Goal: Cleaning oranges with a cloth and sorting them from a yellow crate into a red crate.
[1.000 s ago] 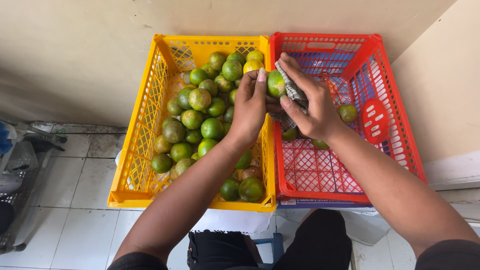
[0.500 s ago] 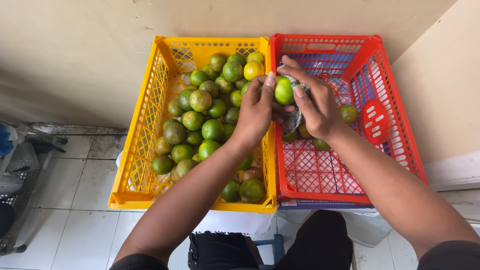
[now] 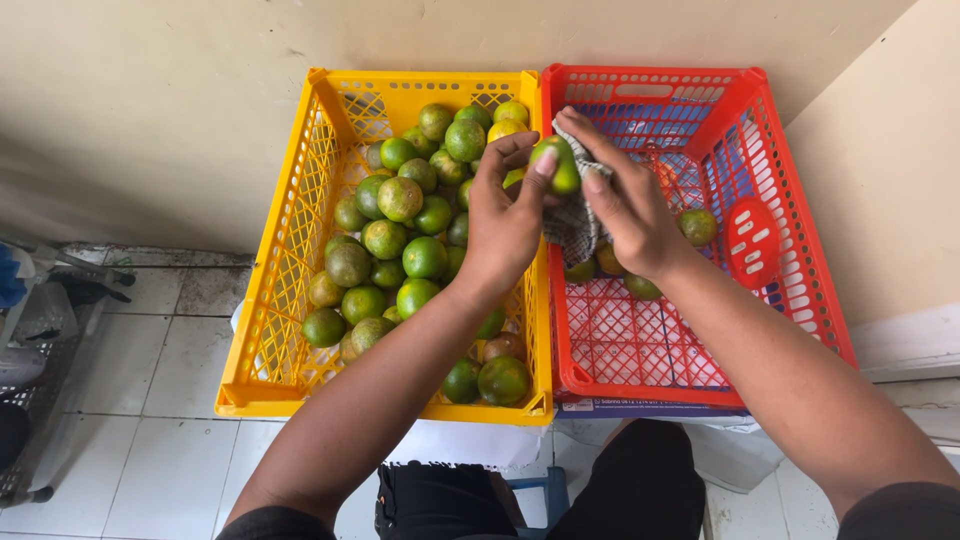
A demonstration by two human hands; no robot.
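Gripping a green citrus fruit (image 3: 556, 165) over the seam between crates, my left hand (image 3: 505, 225) is pinching it by the fingertips — steadying it — while my right hand (image 3: 625, 205) is pressing a checked cloth (image 3: 572, 225) against it.

Tiled floor (image 3: 150, 400) (white) w/ wire rack (image 3: 40, 360).
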